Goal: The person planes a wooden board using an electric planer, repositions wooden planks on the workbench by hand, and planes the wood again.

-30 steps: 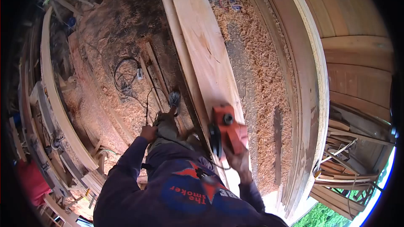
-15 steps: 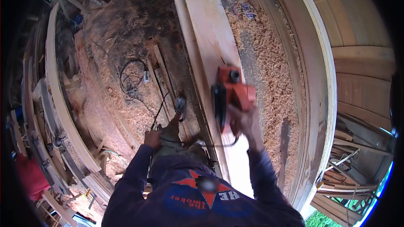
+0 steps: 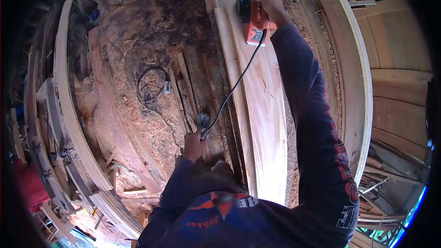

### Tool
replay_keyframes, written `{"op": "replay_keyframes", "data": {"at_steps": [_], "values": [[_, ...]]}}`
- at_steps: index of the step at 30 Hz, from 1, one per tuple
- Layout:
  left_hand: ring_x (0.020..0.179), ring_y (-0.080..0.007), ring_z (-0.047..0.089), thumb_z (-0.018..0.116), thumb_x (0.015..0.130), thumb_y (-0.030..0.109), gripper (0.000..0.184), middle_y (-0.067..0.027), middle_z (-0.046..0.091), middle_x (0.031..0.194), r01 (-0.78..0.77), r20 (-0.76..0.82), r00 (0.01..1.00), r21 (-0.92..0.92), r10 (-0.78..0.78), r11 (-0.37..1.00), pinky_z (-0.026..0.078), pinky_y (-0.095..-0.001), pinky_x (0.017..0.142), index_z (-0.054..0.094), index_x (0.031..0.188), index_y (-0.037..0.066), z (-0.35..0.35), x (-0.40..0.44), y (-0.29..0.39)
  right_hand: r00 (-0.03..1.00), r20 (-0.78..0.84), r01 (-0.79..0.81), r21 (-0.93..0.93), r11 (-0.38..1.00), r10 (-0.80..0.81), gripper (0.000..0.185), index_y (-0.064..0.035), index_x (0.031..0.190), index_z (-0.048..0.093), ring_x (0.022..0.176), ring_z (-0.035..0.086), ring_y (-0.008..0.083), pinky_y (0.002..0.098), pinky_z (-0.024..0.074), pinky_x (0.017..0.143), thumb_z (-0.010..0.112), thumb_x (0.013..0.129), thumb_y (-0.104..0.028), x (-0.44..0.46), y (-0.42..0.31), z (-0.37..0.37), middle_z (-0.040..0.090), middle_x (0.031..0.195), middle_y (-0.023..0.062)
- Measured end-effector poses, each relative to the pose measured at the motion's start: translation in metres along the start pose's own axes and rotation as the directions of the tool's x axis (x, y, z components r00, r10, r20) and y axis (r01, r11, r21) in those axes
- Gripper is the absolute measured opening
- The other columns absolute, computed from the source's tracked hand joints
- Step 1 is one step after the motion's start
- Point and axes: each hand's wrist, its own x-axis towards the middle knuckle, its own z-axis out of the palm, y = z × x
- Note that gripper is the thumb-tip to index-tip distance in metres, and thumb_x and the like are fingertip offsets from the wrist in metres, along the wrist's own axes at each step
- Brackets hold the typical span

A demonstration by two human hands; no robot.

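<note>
My right hand point(image 3: 272, 5) is closed round the handle of a red and black electric planer point(image 3: 257, 25), out at the far end of a long pale board point(image 3: 259, 92). The planer rests on the board's top face. A black power cord point(image 3: 240, 81) runs from its rear, over the board's left edge, to my left hand point(image 3: 195, 146). The fingers of that hand are closed on the cord, left of the board. Just beyond them is a small grey rounded thing point(image 3: 203, 120) whose kind I cannot make out.
Wood shavings point(image 3: 156, 124) cover the floor. A coiled black cable point(image 3: 151, 85) lies there beside narrow wood strips point(image 3: 183, 82). Long curved planks point(image 3: 69, 87) stand at the left. A large pale-edged panel point(image 3: 360, 87) and stacked boards point(image 3: 397, 96) are at the right.
My right hand has pushed the planer forward along the board to its far end, arm now outstretched. My left hand has moved forward and right, and the cord is drawn out across the board.
</note>
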Motion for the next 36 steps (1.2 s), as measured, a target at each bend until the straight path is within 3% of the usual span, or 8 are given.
{"op": "replay_keyframes", "data": {"at_steps": [8, 11, 12, 13, 19, 24, 28, 36], "values": [[0.090, -0.0372, 0.073, 0.074, 0.078, 0.024, 0.042, -0.0183, 0.076, 0.093, 0.212, 0.039, 0.973, 0.236, -0.227, 0.949, 0.053, -0.0481, 0.090, 0.073, 0.118, 0.010, -0.017, -0.040, -0.128, 0.959, 0.125, 0.275, -0.192, 0.942, -0.254, 0.018, -0.0076, 0.100, 0.075, 0.077, 0.067, 0.0200, 0.0350, 0.0531, 0.067, 0.068, 0.084, -0.013, -0.213, 0.032, -0.031, 0.071, 0.086, 0.0021], [0.103, -0.0356, 0.072, 0.073, 0.079, 0.032, 0.044, -0.0152, 0.076, 0.102, 0.187, 0.269, 0.903, 0.455, -0.335, 0.871, 0.053, -0.0505, 0.093, 0.072, 0.118, 0.012, -0.025, -0.055, -0.153, 0.747, 0.320, 0.622, -0.645, 0.444, -0.583, 0.021, -0.0109, 0.105, 0.073, 0.090, 0.068, 0.0319, 0.0411, 0.0535, 0.074, 0.069, 0.089, -0.024, -0.338, 0.087, -0.061, 0.067, 0.094, 0.0137], [0.107, -0.0354, 0.071, 0.073, 0.080, 0.033, 0.044, -0.0150, 0.075, 0.107, 0.158, 0.349, 0.854, 0.534, -0.387, 0.831, 0.053, -0.0523, 0.094, 0.072, 0.119, 0.013, -0.022, -0.057, -0.153, 1.000, 0.019, 0.011, -0.355, 0.935, -0.004, 0.030, -0.0050, 0.109, 0.072, 0.091, 0.070, 0.0315, 0.0418, 0.0542, 0.077, 0.071, 0.091, -0.029, -0.396, 0.064, -0.061, 0.071, 0.096, 0.0160], [0.111, -0.0352, 0.070, 0.072, 0.081, 0.034, 0.044, -0.0149, 0.074, 0.112, 0.119, 0.417, 0.794, 0.607, -0.443, 0.786, 0.052, -0.0542, 0.095, 0.071, 0.120, 0.014, -0.017, -0.056, -0.155, 0.987, -0.014, -0.158, -0.308, 0.938, 0.162, 0.041, -0.0009, 0.113, 0.071, 0.095, 0.071, 0.0312, 0.0415, 0.0549, 0.079, 0.074, 0.091, -0.035, -0.441, 0.077, -0.067, 0.074, 0.100, 0.0186], [0.111, -0.0356, 0.070, 0.066, 0.083, 0.026, 0.036, -0.0165, 0.073, 0.117, -0.191, 0.653, 0.654, 0.631, -0.382, 0.752, 0.050, -0.0566, 0.098, 0.070, 0.117, 0.016, 0.003, -0.003, -0.128, 0.972, -0.088, -0.233, -0.364, 0.902, 0.216, 0.034, -0.0017, 0.114, 0.069, 0.087, 0.073, 0.0381, 0.0427, 0.0565, 0.073, 0.077, 0.090, -0.025, -0.631, 0.135, -0.096, 0.071, 0.095, 0.0218], [0.108, -0.0363, 0.071, 0.067, 0.081, 0.023, 0.039, -0.0150, 0.075, 0.110, -0.186, 0.680, 0.675, 0.531, -0.286, 0.827, 0.048, -0.0596, 0.097, 0.069, 0.119, 0.016, 0.012, 0.027, -0.125, 0.993, -0.004, -0.105, -0.428, 0.898, 0.115, 0.036, -0.0257, 0.129, 0.071, 0.074, 0.066, 0.0374, 0.0437, 0.0540, 0.062, 0.064, 0.097, -0.012, -0.572, 0.114, -0.096, 0.061, 0.091, 0.0156], [0.106, -0.0356, 0.071, 0.069, 0.078, 0.023, 0.043, -0.0155, 0.075, 0.107, -0.133, 0.633, 0.705, 0.561, -0.320, 0.817, 0.046, -0.0579, 0.098, 0.068, 0.120, 0.015, 0.001, 0.028, -0.109, 0.931, -0.113, -0.364, -0.259, 0.895, 0.347, 0.031, -0.0053, 0.114, 0.072, 0.083, 0.071, 0.0246, 0.0387, 0.0558, 0.070, 0.075, 0.089, -0.022, -0.444, 0.075, -0.087, 0.072, 0.093, 0.0161], [0.088, -0.0387, 0.072, 0.077, 0.079, 0.030, 0.041, -0.0175, 0.075, 0.090, -0.027, 0.454, 0.881, 0.324, -0.131, 0.946, 0.054, -0.0483, 0.084, 0.073, 0.116, 0.014, -0.025, 0.013, -0.056, 0.975, 0.031, 0.216, -0.392, 0.894, -0.222, 0.021, -0.0104, 0.098, 0.074, 0.074, 0.066, 0.0193, 0.0355, 0.0529, 0.069, 0.070, 0.080, -0.020, -0.126, 0.038, -0.062, 0.069, 0.083, 0.0070]]}}
